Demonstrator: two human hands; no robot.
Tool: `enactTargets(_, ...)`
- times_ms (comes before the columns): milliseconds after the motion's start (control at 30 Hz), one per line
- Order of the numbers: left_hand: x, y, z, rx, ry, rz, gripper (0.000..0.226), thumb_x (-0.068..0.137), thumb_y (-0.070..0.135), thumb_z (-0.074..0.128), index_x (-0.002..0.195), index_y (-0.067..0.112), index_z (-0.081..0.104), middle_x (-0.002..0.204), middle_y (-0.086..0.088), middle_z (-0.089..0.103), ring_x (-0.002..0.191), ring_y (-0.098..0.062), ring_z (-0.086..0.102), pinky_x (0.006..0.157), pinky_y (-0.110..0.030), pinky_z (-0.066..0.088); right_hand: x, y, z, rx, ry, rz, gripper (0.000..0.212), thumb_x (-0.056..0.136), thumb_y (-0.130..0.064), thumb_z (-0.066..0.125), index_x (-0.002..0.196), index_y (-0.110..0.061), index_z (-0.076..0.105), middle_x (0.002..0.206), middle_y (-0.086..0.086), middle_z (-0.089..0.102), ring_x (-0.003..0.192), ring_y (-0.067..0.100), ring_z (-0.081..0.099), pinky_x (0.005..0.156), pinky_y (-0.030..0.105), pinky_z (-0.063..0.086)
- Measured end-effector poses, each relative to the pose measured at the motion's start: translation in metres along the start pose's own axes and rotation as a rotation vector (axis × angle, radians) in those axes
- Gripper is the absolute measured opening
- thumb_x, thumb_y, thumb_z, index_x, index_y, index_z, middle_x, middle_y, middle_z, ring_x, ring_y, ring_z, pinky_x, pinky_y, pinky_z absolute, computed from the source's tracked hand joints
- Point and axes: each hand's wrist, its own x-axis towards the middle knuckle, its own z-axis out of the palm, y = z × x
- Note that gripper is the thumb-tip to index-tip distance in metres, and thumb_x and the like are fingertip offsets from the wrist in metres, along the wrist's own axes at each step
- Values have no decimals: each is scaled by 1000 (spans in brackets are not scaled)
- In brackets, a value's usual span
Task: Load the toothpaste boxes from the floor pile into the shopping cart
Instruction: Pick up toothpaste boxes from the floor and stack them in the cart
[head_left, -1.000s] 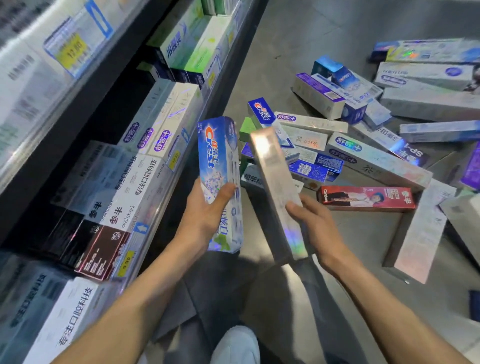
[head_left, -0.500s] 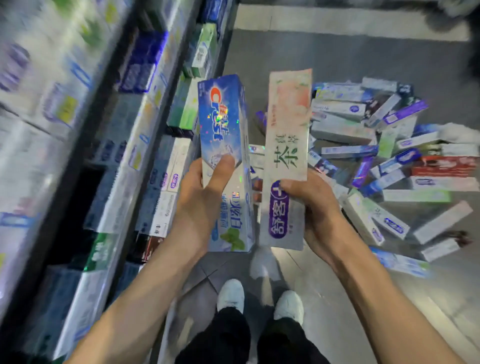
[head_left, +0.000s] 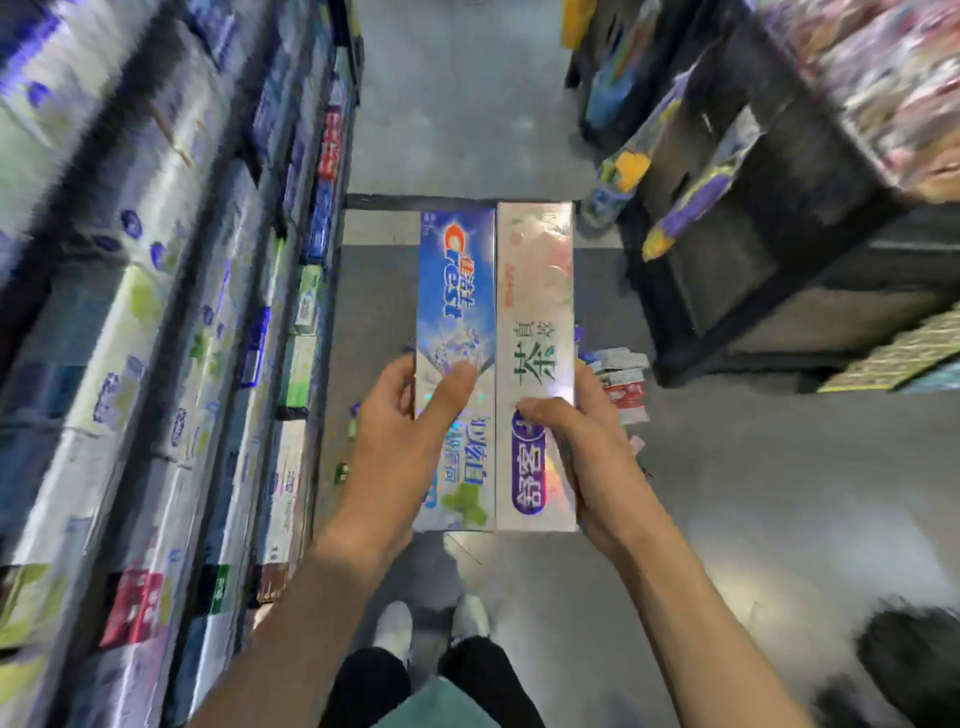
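Head view, looking straight down the aisle, and both hands are full. Left hand grips the blue toothpaste box near its lower half, thumb laid across the printed front, fingers wrapped round the far edge. Right hand grips the white toothpaste box the same way, thumb pressing on the front just above the purple logo, fingers curled behind the right edge.

Both boxes stand upright, long sides touching, held side by side at about the same height so they read as one flat panel in front of the body.

Down past the right hand, a few boxes of the floor pile peek out on the grey floor, mostly hidden by the held boxes and the wrist; blurred, red and white ones at best.

Left side: a long shelf packed with toothpaste cartons, smeared by motion. Right side, across the aisle: a dark shelf unit with colourful goods hanging off it, also blurred.

At the bottom, dark trousers and two white shoes planted on the floor. A dark blurry shape sits in the lower right corner; I can't tell what it is.
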Motion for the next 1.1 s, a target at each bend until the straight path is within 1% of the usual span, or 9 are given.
enactTargets(100,-24,32,22,-12,-88,8,26,92,28,70,114,14,66,99,-6,78,87,-22,76,70,-35,59,-46,-36,-5,-19,57,-81,52,83,-15,73,129,-14,51,116,9,74,106,34,72,97,58,54)
enactTargets(167,-39,45,35,-21,-175,8,35,89,29,70,118,12,63,100,-5,78,87,-22,77,65,-31,60,-74,-50,-10,-34,131,-119,50,86,-12,76,128,-12,50,112,7,75,104,31,73,95,54,56)
enactTargets(233,-56,54,45,-31,-264,6,39,87,29,71,121,11,61,99,-6,78,83,-22,77,62,-31,60,-102,-57,-12,-46,240,-160,56,80,-19,81,125,-13,50,111,6,75,104,29,73,96,54,55)
enactTargets(333,-81,61,62,-32,-437,8,20,93,21,68,111,15,65,90,-2,78,72,-16,75,57,-28,59,-147,-59,-13,-16,438,-232,64,68,-29,85,121,-16,53,114,8,74,107,30,71,98,57,53)
enactTargets(467,-125,59,87,20,-686,-45,17,93,23,67,108,17,65,93,-5,78,71,-17,75,51,-28,57,-223,-51,-21,121,669,-286,62,71,-19,83,123,-9,50,120,18,69,111,35,69,98,56,54)
enactTargets(667,-216,36,128,138,-1024,-74,36,84,32,73,113,12,64,99,-7,77,82,-23,76,66,-37,62,-345,-15,-39,239,997,-362,53,82,-8,81,124,-6,50,115,17,72,105,36,71,89,45,60)
enactTargets(767,-270,17,142,175,-1154,-105,28,88,27,72,110,13,64,95,-5,78,79,-18,76,63,-32,61,-401,12,-50,284,1146,-402,65,72,-23,87,126,-13,52,116,10,74,103,32,73,91,50,58)
enactTargets(833,-307,4,149,211,-1234,-117,34,83,29,74,111,11,64,96,-5,78,81,-20,76,67,-34,63,-433,32,-58,327,1226,-429,68,70,-26,86,127,-14,53,115,8,74,102,30,73,93,52,57)
enactTargets(1100,-457,-70,196,300,-1417,-184,43,84,34,68,119,10,61,108,-10,76,97,-30,74,82,-47,61,-586,101,-122,388,1382,-459,47,84,-10,80,124,-13,55,109,3,76,96,21,75,79,33,59)
